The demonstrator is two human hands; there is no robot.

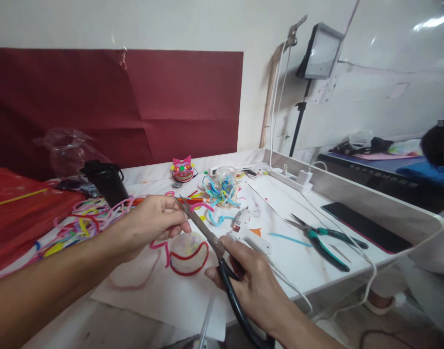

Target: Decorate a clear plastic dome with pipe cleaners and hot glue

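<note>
My right hand (253,281) is wrapped round the black handles of a pair of scissors (203,230), whose blades point up and left. At the blade tips is my left hand (156,220), thumb and fingers pinched together; whatever they hold is too small to make out. Below the blades, a red crescent outline (189,273) of fuzzy stem lies on white paper (152,303), with a bent pink stem (167,254) beside its left end. A glue gun (249,232) rests just beyond my right hand.
Green-handled pliers (325,247) and a black phone (365,225) lie at the right. Tangled colored stems (87,220) and a black cup (105,182) stand left. A pink cat-like face (183,170) is at the back. A white cable crosses the right side; a person's head shows far right.
</note>
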